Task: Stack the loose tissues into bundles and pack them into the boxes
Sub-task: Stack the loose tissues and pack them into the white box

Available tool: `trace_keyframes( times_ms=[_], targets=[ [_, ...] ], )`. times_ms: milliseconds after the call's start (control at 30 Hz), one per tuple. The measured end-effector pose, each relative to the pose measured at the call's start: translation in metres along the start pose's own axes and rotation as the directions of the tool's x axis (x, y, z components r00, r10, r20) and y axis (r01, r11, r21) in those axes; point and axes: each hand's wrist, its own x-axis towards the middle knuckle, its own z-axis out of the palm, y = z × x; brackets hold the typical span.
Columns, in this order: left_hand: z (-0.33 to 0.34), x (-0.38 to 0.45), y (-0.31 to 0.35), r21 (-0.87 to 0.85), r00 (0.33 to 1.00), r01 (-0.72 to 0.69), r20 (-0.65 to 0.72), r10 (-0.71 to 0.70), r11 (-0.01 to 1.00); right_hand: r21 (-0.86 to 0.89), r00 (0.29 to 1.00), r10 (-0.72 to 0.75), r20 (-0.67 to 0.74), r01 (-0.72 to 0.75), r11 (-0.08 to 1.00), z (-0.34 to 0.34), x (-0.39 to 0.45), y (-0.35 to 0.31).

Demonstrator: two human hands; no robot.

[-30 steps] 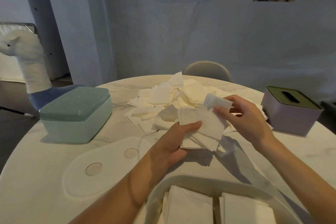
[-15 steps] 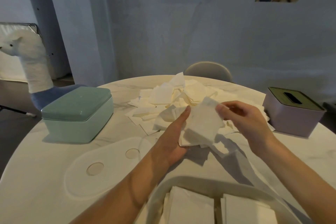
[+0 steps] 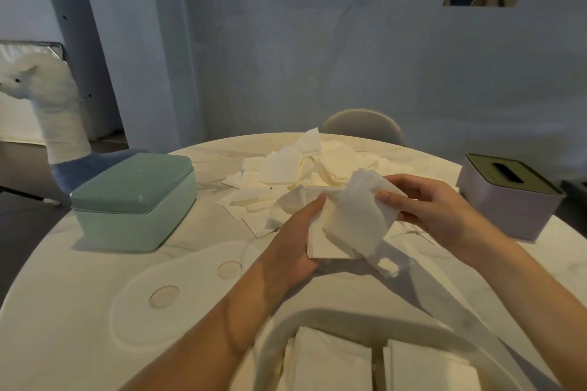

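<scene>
At the centre of the round white marble-look table, the left hand grips one small bundle of stacked white tissues, thumb curled over its top edge, while the right hand pinches one loose, crumpled white tissue lying over that bundle. One heap of loose white tissues lies at 12 o'clock. Three boxes show: one mint-green lidded box at 10 o'clock, one lilac box with a slotted olive lid at 2 o'clock, and one open white box at 6 o'clock holding two tissue stacks.
</scene>
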Motion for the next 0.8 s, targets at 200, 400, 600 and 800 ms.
trace_keyframes(
  times_ms=[200,400,600,800],
  targets=[
    [0.0,-0.004,0.004,0.036,0.984,0.116,0.134,-0.119,0.993,0.149,0.981,0.025,0.194,-0.055,0.987,0.007,-0.006,-0.009],
    [0.01,-0.006,0.0,0.165,0.974,0.136,0.16,-0.163,0.977,-0.347,0.98,-0.191,-0.048,0.163,0.924,0.022,0.001,0.01],
    [0.008,-0.006,-0.002,0.189,0.981,0.139,0.105,-0.16,0.972,-0.44,0.946,-0.311,-0.089,0.243,0.864,0.018,0.004,0.014],
    [0.003,0.002,-0.004,0.111,0.997,0.073,-0.001,-0.073,0.991,-0.446,0.956,-0.279,-0.088,0.213,0.87,0.006,0.005,0.008]
  ],
)
